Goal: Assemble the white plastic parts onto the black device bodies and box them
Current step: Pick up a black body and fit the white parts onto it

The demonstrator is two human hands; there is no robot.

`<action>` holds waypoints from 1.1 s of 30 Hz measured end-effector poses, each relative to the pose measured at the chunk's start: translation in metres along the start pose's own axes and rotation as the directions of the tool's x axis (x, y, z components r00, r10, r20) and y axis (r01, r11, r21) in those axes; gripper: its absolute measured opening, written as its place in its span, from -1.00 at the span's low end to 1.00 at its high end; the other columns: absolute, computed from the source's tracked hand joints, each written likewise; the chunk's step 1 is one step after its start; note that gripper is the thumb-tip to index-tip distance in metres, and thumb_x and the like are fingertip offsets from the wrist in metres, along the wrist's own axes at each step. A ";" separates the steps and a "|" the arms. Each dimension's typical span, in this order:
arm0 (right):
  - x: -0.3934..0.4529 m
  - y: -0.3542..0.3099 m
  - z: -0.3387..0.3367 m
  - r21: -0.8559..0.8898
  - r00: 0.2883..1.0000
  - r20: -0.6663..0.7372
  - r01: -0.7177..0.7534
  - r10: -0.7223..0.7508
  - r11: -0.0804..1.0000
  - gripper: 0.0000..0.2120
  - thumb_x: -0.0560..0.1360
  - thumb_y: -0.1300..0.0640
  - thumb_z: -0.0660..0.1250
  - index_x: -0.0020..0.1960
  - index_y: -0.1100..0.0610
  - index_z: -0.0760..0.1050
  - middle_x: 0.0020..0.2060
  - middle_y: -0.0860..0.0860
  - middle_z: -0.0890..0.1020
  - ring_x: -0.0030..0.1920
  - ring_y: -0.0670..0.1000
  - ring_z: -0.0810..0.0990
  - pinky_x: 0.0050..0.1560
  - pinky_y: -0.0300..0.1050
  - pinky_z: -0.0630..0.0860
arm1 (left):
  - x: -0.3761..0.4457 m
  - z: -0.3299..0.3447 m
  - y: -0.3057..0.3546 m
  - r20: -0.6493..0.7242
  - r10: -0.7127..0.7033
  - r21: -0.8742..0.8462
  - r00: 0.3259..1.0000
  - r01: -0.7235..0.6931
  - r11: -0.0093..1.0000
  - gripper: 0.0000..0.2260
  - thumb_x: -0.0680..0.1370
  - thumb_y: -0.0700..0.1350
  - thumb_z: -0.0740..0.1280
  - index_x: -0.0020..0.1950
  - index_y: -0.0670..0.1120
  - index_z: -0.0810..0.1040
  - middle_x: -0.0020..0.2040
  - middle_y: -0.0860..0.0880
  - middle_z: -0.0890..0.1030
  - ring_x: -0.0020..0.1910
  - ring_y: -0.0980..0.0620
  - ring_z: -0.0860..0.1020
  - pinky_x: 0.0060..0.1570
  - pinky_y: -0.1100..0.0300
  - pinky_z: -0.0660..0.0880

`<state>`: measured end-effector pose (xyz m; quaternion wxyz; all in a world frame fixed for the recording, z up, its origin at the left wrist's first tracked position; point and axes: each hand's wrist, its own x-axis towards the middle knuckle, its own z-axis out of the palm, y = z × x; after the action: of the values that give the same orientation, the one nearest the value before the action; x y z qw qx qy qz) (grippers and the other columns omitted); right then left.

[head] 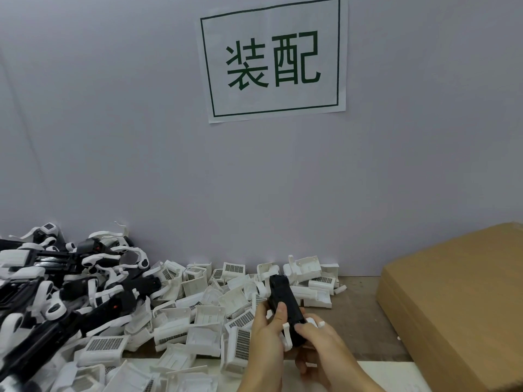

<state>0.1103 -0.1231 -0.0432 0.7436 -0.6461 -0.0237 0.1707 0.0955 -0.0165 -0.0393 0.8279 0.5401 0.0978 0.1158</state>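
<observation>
Left hand point(266, 332): curled round the near end of the black body point(284, 302), thumb laid along its left side.
Right hand point(319, 346): fingers wrapped round the body's near end from the right, thumb on top; a white part point(287, 335) shows between the two hands, against the body.
Black body: held above the table point(359, 315), just right of centre, its far end pointing away toward the wall point(141, 137).
White pile point(198, 315): loose white parts heaped on the table left of the hands, reaching to the wall.
Black pile point(56, 284): black bodies with white pieces, stacked at far left.
Box point(458, 295): brown cardboard at right, flaps closed, contents hidden.
Sign point(273, 59): paper on the wall, green characters.
</observation>
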 end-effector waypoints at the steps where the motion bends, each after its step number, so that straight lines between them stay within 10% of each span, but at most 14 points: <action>1: 0.001 0.000 0.001 -0.007 1.000 0.005 -0.003 0.003 1.000 -0.89 0.61 0.25 0.28 0.04 0.13 0.57 -0.41 0.12 0.64 -0.55 0.06 0.47 -0.50 -0.21 0.37 | 0.000 0.000 0.000 0.002 0.000 -0.004 1.000 0.000 1.000 -0.90 0.65 -0.22 0.26 0.11 -0.18 0.55 -0.02 -0.33 0.68 -0.05 -0.30 0.64 0.07 -0.27 0.53; 9: 0.006 -0.005 0.003 -0.051 0.998 -0.036 -0.049 0.047 0.998 -0.71 0.57 0.46 0.13 -0.04 0.13 0.50 -0.39 0.19 0.58 -0.57 0.08 0.44 -0.46 -0.18 0.36 | 0.002 0.000 -0.002 -0.002 0.013 -0.026 1.000 -0.013 1.000 -0.91 0.65 -0.24 0.24 0.08 -0.20 0.52 -0.17 -0.27 0.70 -0.21 -0.23 0.65 -0.23 -0.01 0.55; 13: 0.002 -0.004 0.002 -0.096 0.999 -0.031 -0.045 0.042 0.994 -0.69 0.58 0.43 0.15 -0.07 0.06 0.51 -0.56 0.11 0.57 -0.66 0.05 0.41 -0.57 -0.27 0.36 | 0.003 0.001 -0.001 -0.021 0.006 -0.034 1.000 -0.007 0.999 -0.92 0.65 -0.25 0.24 0.06 -0.18 0.53 -0.17 -0.27 0.69 -0.21 -0.24 0.65 -0.09 -0.09 0.56; 22: -0.017 -0.005 0.002 -0.124 0.993 0.034 0.113 -0.109 0.986 -0.79 0.62 0.20 0.25 0.18 -0.03 0.52 -0.23 0.10 0.70 -0.30 0.07 0.63 -0.39 -0.15 0.45 | -0.002 -0.001 0.000 -0.037 0.009 -0.048 0.999 -0.010 0.999 -0.90 0.61 -0.16 0.34 0.09 -0.15 0.55 -0.14 -0.23 0.71 -0.16 -0.21 0.66 0.09 -0.27 0.54; 29: -0.024 -0.005 -0.001 -0.196 0.910 -0.149 0.357 -0.388 0.913 -0.79 0.59 0.22 0.32 0.11 -0.07 0.51 -0.05 0.02 0.63 -0.10 -0.17 0.60 -0.16 -0.38 0.42 | -0.006 -0.003 0.002 -0.100 0.167 0.127 0.981 -0.154 0.980 -0.81 0.56 0.00 0.40 0.09 -0.02 0.48 -0.28 -0.01 0.69 -0.32 0.08 0.63 -0.23 0.18 0.55; 33: -0.023 -0.005 -0.003 -0.319 0.834 -0.135 0.475 -0.536 0.820 -0.80 0.59 0.24 0.33 0.02 -0.04 0.63 -0.09 -0.11 0.70 -0.01 -0.18 0.62 0.04 -0.24 0.47 | -0.008 -0.002 0.003 -0.096 0.164 0.215 0.982 -0.140 0.967 -0.83 0.63 0.13 0.22 0.12 0.09 0.48 -0.08 -0.06 0.67 -0.13 -0.01 0.64 -0.13 0.12 0.48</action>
<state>0.0907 -0.1326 -0.0343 0.6640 -0.7268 -0.1365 -0.1107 0.0869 -0.0157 -0.0374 0.7489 0.6219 0.1142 0.1985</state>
